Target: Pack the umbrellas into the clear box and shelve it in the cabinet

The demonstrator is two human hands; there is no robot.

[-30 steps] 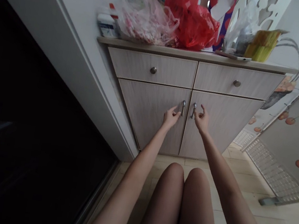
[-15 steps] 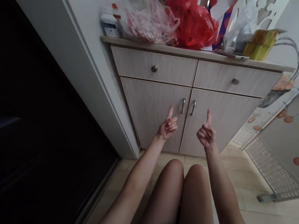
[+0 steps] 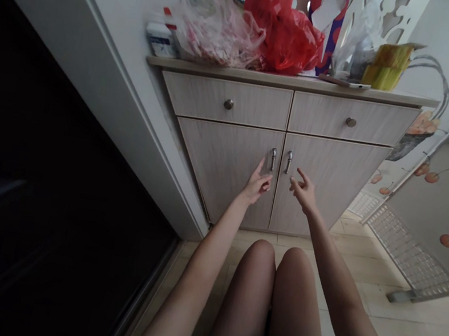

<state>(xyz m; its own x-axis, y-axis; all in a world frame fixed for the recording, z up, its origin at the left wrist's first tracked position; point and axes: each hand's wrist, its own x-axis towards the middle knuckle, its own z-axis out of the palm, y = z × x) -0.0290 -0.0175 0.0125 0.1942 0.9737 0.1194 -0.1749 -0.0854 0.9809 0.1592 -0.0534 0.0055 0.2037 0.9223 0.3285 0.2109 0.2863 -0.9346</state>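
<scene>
My left hand [image 3: 256,186] is in front of the left cabinet door [image 3: 226,157], holding nothing. Its index finger stretches up, the other fingers partly curled, just below and left of the left door handle [image 3: 273,159]. Before the right cabinet door [image 3: 331,175] is my right hand [image 3: 304,191], also bare, with index finger and thumb apart and pointing up-left. The right door handle [image 3: 288,162] lies just beyond its fingertip. A small gap seems to remain between each hand and its handle. Both doors are closed.
Above the doors are two closed drawers with round knobs [image 3: 228,104]. On the cabinet top [image 3: 241,74] lie a clear plastic bag [image 3: 222,34], a red plastic bag [image 3: 294,41], a white bottle [image 3: 160,39], a phone [image 3: 344,82] and a yellow box [image 3: 385,66]. A dark door [image 3: 30,186] stands left.
My right hand has turned inward, its index finger swinging left toward the right handle and its thumb spreading. My left hand has moved slightly right and tilted toward the left handle.
</scene>
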